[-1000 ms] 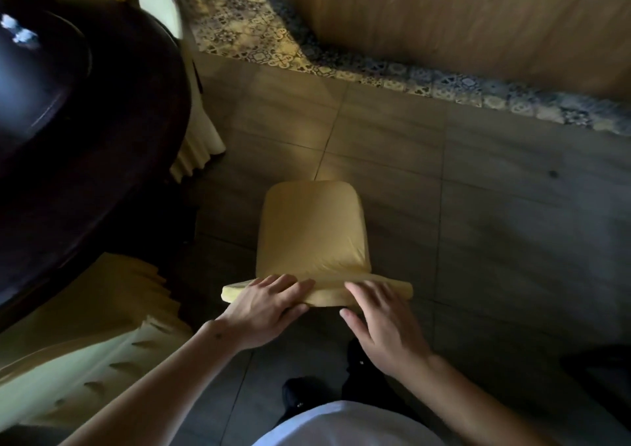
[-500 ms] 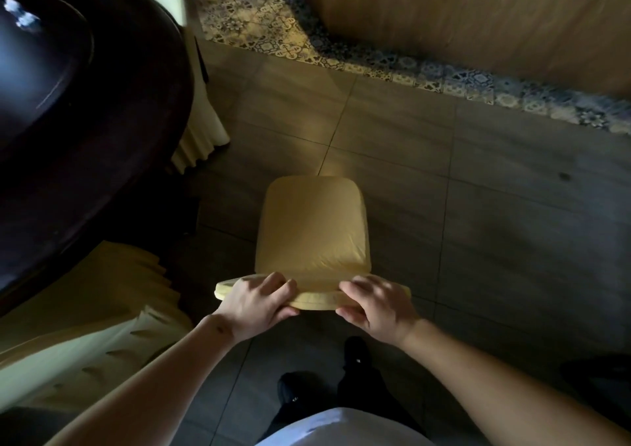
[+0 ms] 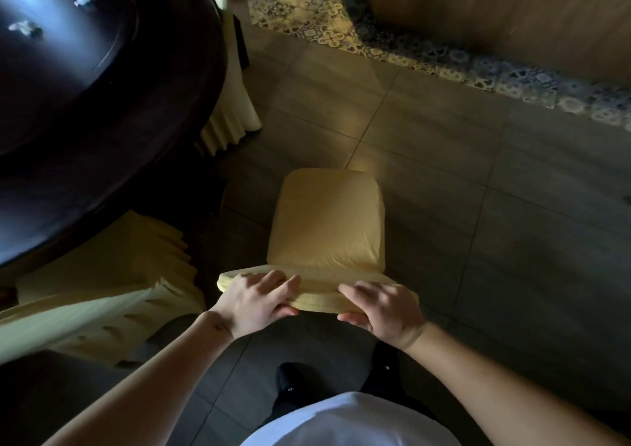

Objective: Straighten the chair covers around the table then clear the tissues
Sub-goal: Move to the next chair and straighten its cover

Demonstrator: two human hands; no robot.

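Both hands grip the chair cover, legs hidden beneath.

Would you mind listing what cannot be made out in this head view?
- Chair legs: hidden beneath the yellow cover.
- Right hand fingers: tips curl out of sight under the chair back's top edge.
- Tissues on the table: small, blurred white specks.
- Table: cut off by the left edge.

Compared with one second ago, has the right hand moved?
Yes: the right hand has slid forward over the chair cover at its top edge and now grips it.
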